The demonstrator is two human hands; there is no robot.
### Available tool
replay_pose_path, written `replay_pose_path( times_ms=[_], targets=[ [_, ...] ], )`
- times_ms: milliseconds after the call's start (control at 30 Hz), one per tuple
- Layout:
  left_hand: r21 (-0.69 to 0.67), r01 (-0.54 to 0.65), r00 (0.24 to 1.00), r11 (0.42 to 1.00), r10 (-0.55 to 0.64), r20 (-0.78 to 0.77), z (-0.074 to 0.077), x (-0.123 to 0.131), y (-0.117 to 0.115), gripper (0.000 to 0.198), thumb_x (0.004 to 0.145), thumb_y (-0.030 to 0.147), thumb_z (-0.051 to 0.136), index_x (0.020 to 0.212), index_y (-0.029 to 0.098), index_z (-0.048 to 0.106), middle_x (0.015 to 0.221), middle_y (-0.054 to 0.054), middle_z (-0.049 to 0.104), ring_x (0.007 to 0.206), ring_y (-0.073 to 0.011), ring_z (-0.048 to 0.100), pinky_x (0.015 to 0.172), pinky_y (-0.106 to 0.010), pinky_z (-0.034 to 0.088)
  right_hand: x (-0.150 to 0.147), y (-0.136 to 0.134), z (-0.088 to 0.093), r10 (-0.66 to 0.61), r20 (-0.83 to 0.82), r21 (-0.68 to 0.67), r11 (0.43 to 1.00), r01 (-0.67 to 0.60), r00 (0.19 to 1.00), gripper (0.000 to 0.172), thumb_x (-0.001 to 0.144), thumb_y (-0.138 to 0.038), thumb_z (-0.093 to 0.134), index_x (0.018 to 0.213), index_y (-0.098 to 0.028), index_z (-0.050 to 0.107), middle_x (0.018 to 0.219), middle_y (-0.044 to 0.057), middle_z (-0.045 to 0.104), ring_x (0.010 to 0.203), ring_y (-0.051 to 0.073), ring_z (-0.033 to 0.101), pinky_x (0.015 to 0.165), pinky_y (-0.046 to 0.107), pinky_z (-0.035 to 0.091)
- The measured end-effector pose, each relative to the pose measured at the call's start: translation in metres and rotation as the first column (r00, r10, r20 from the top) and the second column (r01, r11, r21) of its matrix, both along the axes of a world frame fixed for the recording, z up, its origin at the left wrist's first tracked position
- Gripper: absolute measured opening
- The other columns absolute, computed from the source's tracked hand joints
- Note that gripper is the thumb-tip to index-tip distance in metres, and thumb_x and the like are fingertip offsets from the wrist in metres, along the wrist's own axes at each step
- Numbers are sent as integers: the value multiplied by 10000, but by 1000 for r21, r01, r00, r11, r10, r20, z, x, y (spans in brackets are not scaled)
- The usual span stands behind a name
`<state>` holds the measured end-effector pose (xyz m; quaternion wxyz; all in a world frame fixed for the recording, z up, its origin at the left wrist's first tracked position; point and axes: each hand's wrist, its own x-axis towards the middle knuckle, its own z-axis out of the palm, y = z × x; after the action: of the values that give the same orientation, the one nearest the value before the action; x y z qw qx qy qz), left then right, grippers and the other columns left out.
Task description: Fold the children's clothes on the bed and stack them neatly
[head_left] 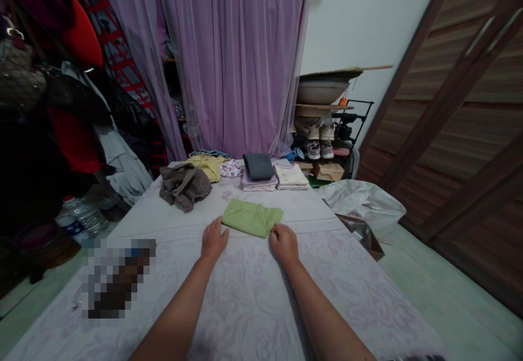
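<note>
A folded light green garment [252,217] lies flat on the bed, its lower right corner skewed a little outward. At its left end, my left hand [214,239] rests with the thumb apart and the fingertips at the cloth's edge. My right hand [285,243] is closed at the lower right corner, with the fingers curled in a pinch on the fabric. Beyond it stands a stack of folded clothes [259,181] topped by a folded dark grey garment [258,166]. Beside that sits a pile of folded cream clothes [291,176].
A crumpled brown garment [186,185] and a yellow garment [207,166] lie at the far left of the bed [245,306]. A blurred patch [120,279] covers something at left. Right of the bed are a plastic bag [363,200] and a shoe rack [327,138].
</note>
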<state>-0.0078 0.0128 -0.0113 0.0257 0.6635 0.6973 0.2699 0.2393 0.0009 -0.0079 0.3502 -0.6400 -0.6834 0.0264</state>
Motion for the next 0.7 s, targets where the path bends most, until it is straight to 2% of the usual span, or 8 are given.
replay_pose_path(
  times_ms=[200, 333, 467, 533, 600, 700],
  targets=[
    [-38, 4, 999, 999, -5, -35, 3, 1, -20, 470, 893, 243, 479, 1348, 131, 516, 1376, -162, 567, 1326, -266, 471, 1148, -434, 279, 2, -5, 1, 34, 3, -8, 999, -34, 999, 216, 779, -130, 477, 823, -186, 681, 877, 56, 705, 902, 194, 623, 875, 283, 420],
    [-53, 15, 1000, 999, -16, -23, 6, 4, -29, 434, 891, 233, 475, 1313, 175, 562, 1386, -128, 568, 1349, -264, 444, 1161, -447, 249, 2, -3, -6, 19, -47, 53, 998, -17, 999, 265, 797, -156, 463, 928, -180, 691, 997, 81, 717, 975, 214, 628, 924, 320, 436],
    [-65, -4, 1000, 998, 4, 14, 6, 4, -27, 444, 877, 237, 495, 1311, 175, 565, 1385, -126, 571, 1346, -260, 448, 1164, -451, 240, -3, 20, -1, 68, -136, 117, 992, -52, 988, 335, 808, -186, 451, 1047, -189, 685, 1127, 91, 698, 1081, 215, 611, 984, 343, 438],
    [-67, -6, 998, 998, 11, 63, 5, 1, -24, 443, 867, 246, 516, 1299, 171, 574, 1371, -132, 582, 1338, -257, 459, 1164, -450, 243, -9, 40, 8, 54, -237, 49, 998, -44, 970, 376, 807, -215, 459, 1119, -188, 666, 1156, 97, 686, 1061, 217, 622, 972, 349, 450],
    [-76, 2, 987, 997, 10, 158, 5, -2, -19, 422, 859, 255, 534, 1268, 172, 594, 1328, -129, 616, 1300, -254, 502, 1153, -455, 271, -16, 62, 19, 6, -358, -103, 994, -46, 934, 428, 792, -266, 506, 1189, -169, 635, 1142, 120, 685, 1022, 237, 635, 934, 363, 465],
    [-87, 30, 904, 996, 10, 426, 9, -6, -11, 366, 861, 267, 541, 1212, 193, 616, 1241, -101, 672, 1206, -230, 586, 1100, -434, 373, -29, 85, 27, -15, -466, -264, 957, -123, 884, 455, 729, -299, 596, 1151, -137, 652, 987, 132, 716, 926, 269, 654, 833, 373, 493]
  ],
)
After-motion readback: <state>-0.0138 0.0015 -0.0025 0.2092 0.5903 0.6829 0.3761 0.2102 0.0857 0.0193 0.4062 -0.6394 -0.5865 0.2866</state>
